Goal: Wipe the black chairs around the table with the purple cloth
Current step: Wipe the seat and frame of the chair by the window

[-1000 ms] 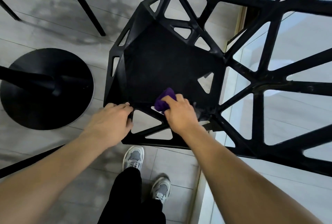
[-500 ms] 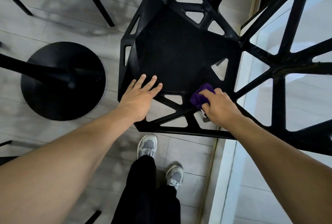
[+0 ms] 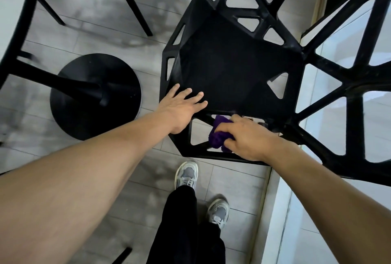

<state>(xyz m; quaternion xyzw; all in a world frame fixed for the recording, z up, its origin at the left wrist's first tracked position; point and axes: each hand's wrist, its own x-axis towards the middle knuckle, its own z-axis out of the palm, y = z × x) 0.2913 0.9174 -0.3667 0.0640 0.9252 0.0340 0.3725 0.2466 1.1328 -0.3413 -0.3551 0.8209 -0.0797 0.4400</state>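
right hand (image 3: 245,138): fingers (image 3: 225,130) curled and clamped on the purple cloth (image 3: 218,136). cloth is bunched, showing on the hand's 9 o'clock side. it sits on the open triangular struts of the front rim of the black chair (image 3: 232,62), at about 6 o'clock of the seat pan.

left hand (image 3: 182,105): fingers (image 3: 196,96) straight and slightly apart, holding nothing. palm lies flat on the seat's front corner, at about 8 o'clock of the seat. this hand is at 10 o'clock from the cloth, near it but not touching.

both forearms are bare and come in from the lower edge of the view.

chair: solid dark seat ringed by triangular cut-outs, seen from above. a second black lattice frame (image 3: 355,86) adjoins it at 3 o'clock; cannot tell where one ends and the other begins.

round black pedestal base (image 3: 95,96) stands on the grey plank floor (image 3: 74,31) at 9 o'clock of the chair, well apart from it. pale bench edge (image 3: 10,9) at 10 o'clock of the view. thin black legs (image 3: 131,3) at 11 o'clock.

person's grey shoes (image 3: 187,173) and black trousers (image 3: 182,225) at 6 o'clock, just short of the chair's front rim.
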